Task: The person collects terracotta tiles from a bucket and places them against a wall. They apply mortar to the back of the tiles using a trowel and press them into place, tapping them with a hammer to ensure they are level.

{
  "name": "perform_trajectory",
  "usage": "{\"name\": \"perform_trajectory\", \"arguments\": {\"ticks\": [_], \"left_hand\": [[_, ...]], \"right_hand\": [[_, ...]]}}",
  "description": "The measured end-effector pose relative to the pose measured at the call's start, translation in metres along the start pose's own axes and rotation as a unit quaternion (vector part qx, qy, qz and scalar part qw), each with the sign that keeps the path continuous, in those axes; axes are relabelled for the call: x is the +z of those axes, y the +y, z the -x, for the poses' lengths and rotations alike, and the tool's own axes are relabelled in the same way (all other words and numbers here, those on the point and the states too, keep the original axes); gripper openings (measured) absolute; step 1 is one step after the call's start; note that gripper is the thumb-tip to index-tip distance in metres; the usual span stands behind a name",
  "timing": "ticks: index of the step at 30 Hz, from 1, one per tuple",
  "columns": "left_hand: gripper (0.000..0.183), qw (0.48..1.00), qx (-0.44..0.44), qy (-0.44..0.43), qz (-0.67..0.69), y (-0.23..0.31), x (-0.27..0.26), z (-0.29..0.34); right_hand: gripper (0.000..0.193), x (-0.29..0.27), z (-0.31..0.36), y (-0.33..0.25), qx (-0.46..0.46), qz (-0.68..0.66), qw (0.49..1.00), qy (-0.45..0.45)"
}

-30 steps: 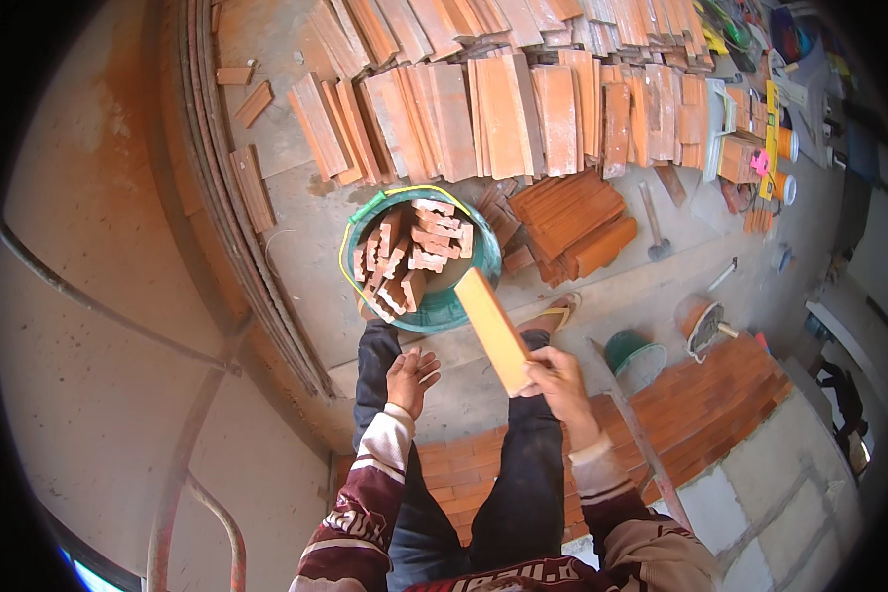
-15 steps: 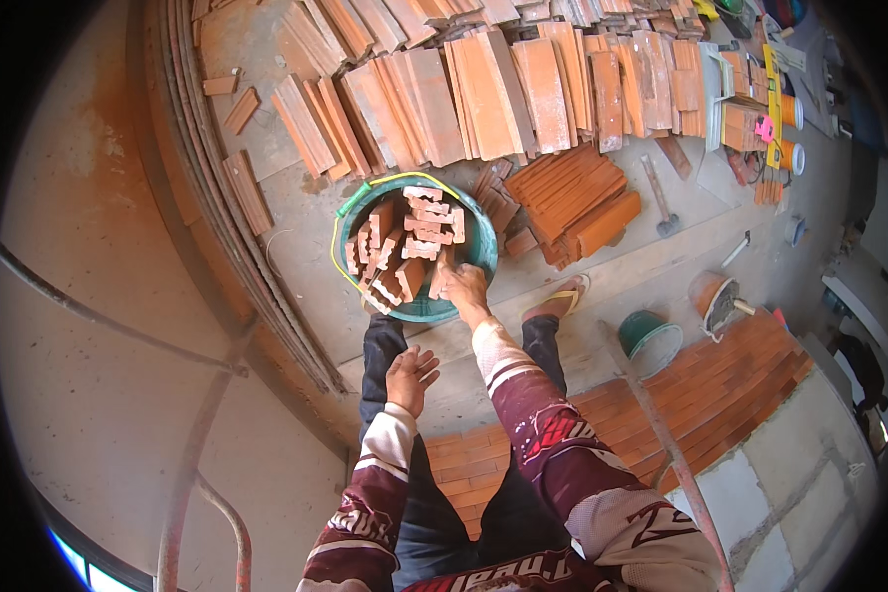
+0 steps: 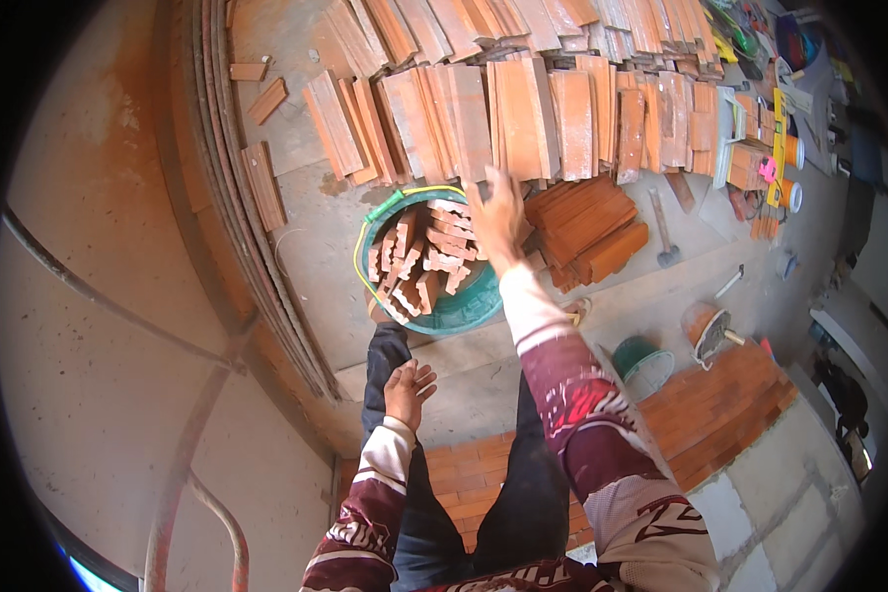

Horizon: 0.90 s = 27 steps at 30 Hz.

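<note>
A round green bucket (image 3: 472, 310) stands on the floor in front of my legs. Upright pieces of terracotta tile (image 3: 450, 237) with notched ends fill much of it. Over its far right rim reaches my right hand (image 3: 499, 219), open, fingers stretched toward a long row of terracotta tiles (image 3: 459, 113). Nothing shows in that hand; whether its fingertips touch the tiles I cannot tell. My left hand (image 3: 407, 393) hovers above my left leg, short of the bucket, palm partly turned up, open and holding nothing.
Right of the bucket lies a stack of darker orange tiles (image 3: 592, 222), then a hammer (image 3: 665, 237). A second green bucket (image 3: 643, 365) and an orange bucket (image 3: 706, 331) stand further right. Metal scaffold tubes (image 3: 199, 414) rise at the left. Loose tile pieces (image 3: 263, 185) lie by long rods.
My right hand has left the tile pieces inside the bucket and moved up and right past its rim, its fingers now spread. My left hand has barely moved. The view has shifted slightly.
</note>
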State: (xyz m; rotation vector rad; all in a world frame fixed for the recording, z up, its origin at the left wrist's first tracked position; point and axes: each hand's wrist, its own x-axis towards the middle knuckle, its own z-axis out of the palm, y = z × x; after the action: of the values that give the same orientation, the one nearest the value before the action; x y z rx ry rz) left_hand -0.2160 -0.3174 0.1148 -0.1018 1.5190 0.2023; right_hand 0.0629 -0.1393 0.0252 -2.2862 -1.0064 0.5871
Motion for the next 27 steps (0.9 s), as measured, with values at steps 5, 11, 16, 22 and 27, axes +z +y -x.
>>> {"name": "perform_trajectory", "arguments": {"ticks": [5, 11, 16, 22, 27], "left_hand": [[0.042, 1.000, 0.010, -0.005, 0.014, -0.001, -0.016, 0.012], [0.037, 1.000, 0.024, -0.001, 0.018, 0.007, -0.029, 0.029], [0.034, 0.999, 0.024, 0.010, 0.020, 0.008, -0.041, 0.024], [0.035, 0.999, 0.018, 0.018, 0.038, 0.012, -0.051, 0.020], [0.037, 0.998, 0.024, 0.020, 0.048, 0.019, -0.054, 0.018]], "right_hand": [[0.072, 0.043, -0.076, -0.024, -0.122, 0.192, 0.973, -0.036], [0.090, 0.064, -0.144, -0.035, -0.015, 0.216, 0.970, -0.111], [0.101, 0.087, -0.159, -0.051, 0.088, 0.264, 0.955, -0.105], [0.094, 0.106, -0.148, -0.067, 0.089, 0.284, 0.951, -0.082], [0.087, 0.107, -0.146, -0.041, 0.014, 0.209, 0.977, -0.041]]}}
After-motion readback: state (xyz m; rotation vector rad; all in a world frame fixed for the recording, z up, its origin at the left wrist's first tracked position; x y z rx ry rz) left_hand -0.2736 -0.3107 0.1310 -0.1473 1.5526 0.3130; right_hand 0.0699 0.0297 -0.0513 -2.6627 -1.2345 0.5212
